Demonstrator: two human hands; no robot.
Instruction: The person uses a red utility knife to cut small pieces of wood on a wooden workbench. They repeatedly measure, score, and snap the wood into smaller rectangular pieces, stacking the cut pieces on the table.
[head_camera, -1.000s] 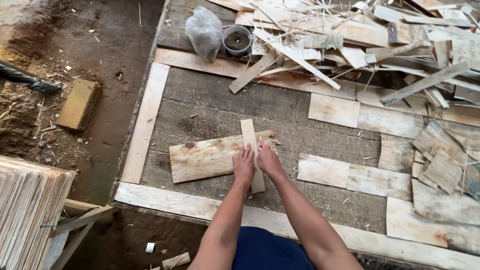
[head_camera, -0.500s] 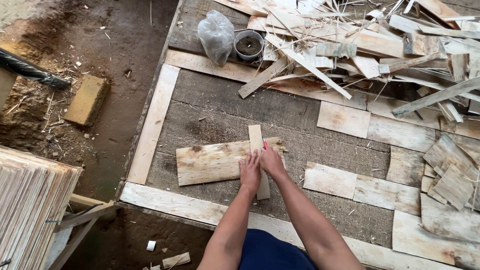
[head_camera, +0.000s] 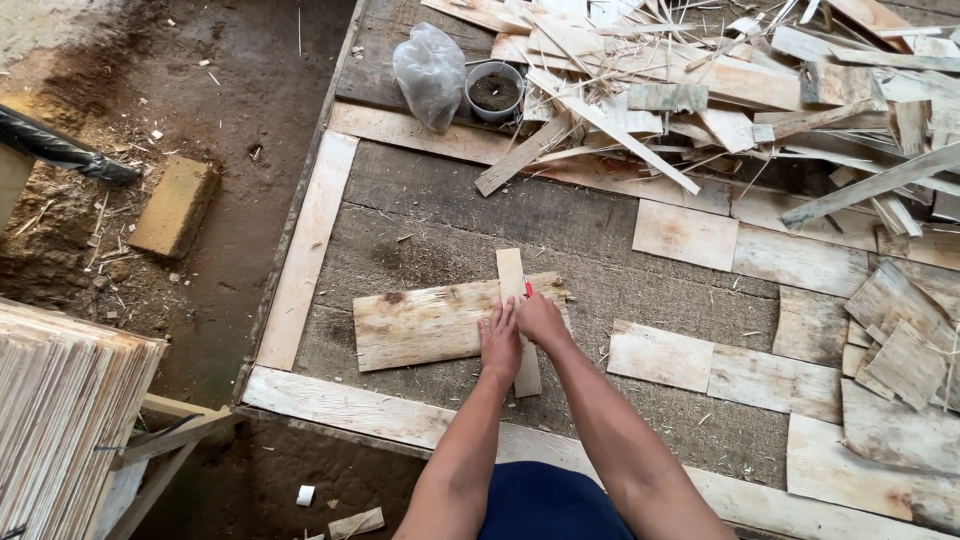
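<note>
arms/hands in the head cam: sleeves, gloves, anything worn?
Both forearms are bare, no sleeves in view. Left hand and right hand are ungloved; no rings, watch or bands visible. Dark blue garment shows at the bottom edge between the arms.

One head-worn camera looked steeply down from above the person's arms, facing away from the body across the wooden surface (head_camera: 430, 210), fairly near, dirt ground (head_camera: 150, 110) at left.
</note>
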